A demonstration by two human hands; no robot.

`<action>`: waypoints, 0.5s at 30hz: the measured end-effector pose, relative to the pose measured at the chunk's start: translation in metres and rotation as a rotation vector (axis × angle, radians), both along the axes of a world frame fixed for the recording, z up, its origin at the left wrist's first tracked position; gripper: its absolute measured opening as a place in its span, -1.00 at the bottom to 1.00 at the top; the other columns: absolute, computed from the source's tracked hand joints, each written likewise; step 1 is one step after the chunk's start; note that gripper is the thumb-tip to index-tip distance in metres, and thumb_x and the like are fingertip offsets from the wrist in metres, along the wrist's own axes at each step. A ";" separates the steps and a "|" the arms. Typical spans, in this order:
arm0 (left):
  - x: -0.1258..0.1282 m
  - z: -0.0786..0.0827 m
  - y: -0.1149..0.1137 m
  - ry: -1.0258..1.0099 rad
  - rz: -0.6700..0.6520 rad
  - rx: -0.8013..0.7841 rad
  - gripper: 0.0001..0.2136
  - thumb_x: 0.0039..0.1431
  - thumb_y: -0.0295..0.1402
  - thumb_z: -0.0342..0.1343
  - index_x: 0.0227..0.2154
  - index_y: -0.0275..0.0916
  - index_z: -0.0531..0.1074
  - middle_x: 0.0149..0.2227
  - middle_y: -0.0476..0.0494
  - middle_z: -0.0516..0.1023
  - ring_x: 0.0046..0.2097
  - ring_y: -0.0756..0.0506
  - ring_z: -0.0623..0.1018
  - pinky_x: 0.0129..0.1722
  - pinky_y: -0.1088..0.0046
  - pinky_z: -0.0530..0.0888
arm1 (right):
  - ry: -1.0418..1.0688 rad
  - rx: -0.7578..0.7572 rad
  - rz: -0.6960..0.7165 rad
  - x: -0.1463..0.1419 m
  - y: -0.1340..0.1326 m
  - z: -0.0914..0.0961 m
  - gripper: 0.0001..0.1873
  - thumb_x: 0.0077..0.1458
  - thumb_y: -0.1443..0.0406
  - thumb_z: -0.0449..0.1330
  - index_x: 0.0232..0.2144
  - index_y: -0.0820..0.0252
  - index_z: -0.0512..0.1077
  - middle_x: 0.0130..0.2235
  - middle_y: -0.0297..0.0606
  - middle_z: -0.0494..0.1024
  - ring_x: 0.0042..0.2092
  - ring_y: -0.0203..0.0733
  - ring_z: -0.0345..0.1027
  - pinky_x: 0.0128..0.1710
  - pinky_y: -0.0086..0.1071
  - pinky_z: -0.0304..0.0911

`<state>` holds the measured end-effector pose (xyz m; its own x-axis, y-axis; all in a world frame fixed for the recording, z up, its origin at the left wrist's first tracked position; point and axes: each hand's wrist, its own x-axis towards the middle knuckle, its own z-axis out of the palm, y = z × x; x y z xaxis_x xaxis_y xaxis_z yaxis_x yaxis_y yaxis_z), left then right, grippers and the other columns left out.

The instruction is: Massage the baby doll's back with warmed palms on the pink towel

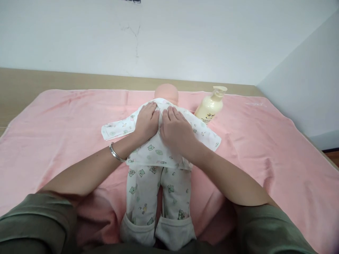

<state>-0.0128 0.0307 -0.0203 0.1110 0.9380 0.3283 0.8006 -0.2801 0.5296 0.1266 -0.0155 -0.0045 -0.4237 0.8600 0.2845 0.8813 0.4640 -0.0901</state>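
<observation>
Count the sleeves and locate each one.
4: a white patterned cloth sleeve stretching to picture left, a matching white sleeve to picture right, the person's dark green cloth left sleeve at bottom left, and dark green right sleeve at bottom right. No others show.

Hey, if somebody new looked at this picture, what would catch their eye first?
Probably the doll in the middle, in a white printed shirt and matching trousers, with the left hand and right hand resting on the shirt. Then the broad pink blanket beneath it, and the pale yellow pump bottle just beyond the sleeve at picture right. A silver bracelet circles the left wrist.
</observation>
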 end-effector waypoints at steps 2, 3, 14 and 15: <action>0.000 -0.005 -0.002 -0.107 0.038 -0.006 -0.55 0.35 -0.33 -0.25 0.14 -0.26 0.42 0.26 -0.24 0.47 0.31 -0.18 0.41 0.40 0.12 0.30 | 0.070 -0.069 -0.045 0.004 0.013 0.005 -0.37 0.38 0.26 -0.13 0.36 0.60 0.11 0.42 0.25 0.15 0.46 0.19 0.00 0.44 0.09 0.00; 0.001 -0.005 -0.003 -0.145 0.048 -0.010 -0.54 0.35 -0.32 -0.25 0.16 -0.27 0.42 0.28 -0.24 0.46 0.33 -0.18 0.39 0.42 0.12 0.27 | 0.105 -0.104 -0.070 0.007 0.020 0.009 -0.36 0.38 0.23 -0.12 0.35 0.59 0.13 0.41 0.23 0.17 0.46 0.19 0.00 0.44 0.10 -0.01; 0.002 -0.001 -0.006 -0.231 0.047 -0.015 -0.54 0.34 -0.30 -0.21 0.12 -0.30 0.46 0.25 -0.23 0.49 0.30 -0.18 0.43 0.41 0.13 0.28 | 0.203 0.031 -0.016 0.004 0.015 0.013 -0.40 0.36 0.27 -0.13 0.37 0.37 0.15 0.46 0.06 0.08 0.51 0.16 -0.16 0.45 0.20 -0.12; 0.002 -0.001 -0.006 -0.238 0.044 -0.007 -0.55 0.33 -0.31 -0.21 0.11 -0.30 0.47 0.24 -0.24 0.50 0.29 -0.18 0.43 0.41 0.13 0.28 | 0.182 -0.003 -0.004 0.002 0.015 0.010 -0.42 0.36 0.27 -0.13 0.34 0.40 0.19 0.44 0.10 0.13 0.49 0.18 -0.10 0.44 0.21 -0.11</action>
